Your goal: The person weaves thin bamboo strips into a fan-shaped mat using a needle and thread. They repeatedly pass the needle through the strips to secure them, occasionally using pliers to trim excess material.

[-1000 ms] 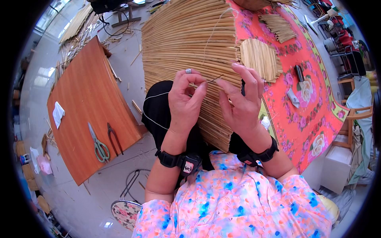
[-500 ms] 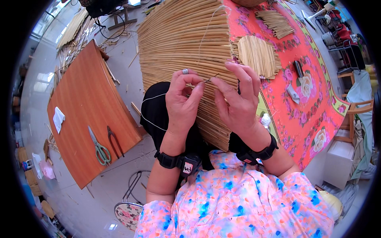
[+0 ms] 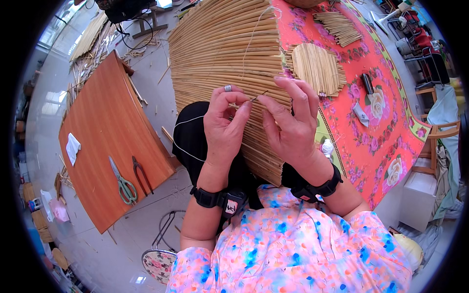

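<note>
A mat of thin straw-coloured reed stalks [image 3: 222,53] laid side by side slopes across my lap. Above it, my left hand [image 3: 225,117] is closed in a pinch at one end of a thin dark needle [image 3: 263,94]. The fingertips of my right hand [image 3: 292,119] close on the same needle from the other side, the other fingers raised. Whether thread passes through the needle's eye is too small to tell. A white thread [image 3: 174,139] loops over my black trouser leg beside my left wrist. Another pale thread [image 3: 247,46] lies across the mat's upper right.
At left, a brown wooden board [image 3: 107,141] carries green-handled scissors [image 3: 124,183], pliers [image 3: 141,175] and a white cloth [image 3: 73,148]. A red floral cloth [image 3: 376,146] on the right holds a round reed piece [image 3: 318,70] and a dark cylinder [image 3: 367,84]. A stool [image 3: 159,263] stands lower left.
Both hands keep almost the same pinch on the needle. The upper part of the reed mat has shifted very slightly to the left.
</note>
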`<action>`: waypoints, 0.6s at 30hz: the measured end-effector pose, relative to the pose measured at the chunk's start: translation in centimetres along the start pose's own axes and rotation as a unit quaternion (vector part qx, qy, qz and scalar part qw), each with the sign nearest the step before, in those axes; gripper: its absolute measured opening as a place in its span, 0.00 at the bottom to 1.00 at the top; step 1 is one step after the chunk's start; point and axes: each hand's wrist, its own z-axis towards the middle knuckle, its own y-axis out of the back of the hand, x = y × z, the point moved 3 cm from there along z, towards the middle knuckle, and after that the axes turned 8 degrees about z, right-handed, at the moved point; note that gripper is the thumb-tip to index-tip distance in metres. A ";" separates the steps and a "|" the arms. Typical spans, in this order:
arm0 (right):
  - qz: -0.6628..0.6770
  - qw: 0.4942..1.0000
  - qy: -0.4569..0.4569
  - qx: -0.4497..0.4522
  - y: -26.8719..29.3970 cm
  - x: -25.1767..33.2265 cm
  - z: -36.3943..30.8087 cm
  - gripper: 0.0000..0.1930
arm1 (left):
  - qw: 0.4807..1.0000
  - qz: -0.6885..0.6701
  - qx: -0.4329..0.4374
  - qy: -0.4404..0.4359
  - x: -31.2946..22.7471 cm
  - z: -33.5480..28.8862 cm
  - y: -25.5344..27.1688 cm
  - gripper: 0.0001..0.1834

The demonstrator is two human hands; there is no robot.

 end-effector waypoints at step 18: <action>0.009 0.998 0.032 -0.056 1.4 1.3 0.9 0.17 | 1.000 0.016 -0.022 -0.003 -1.5 -0.6 0.4 0.05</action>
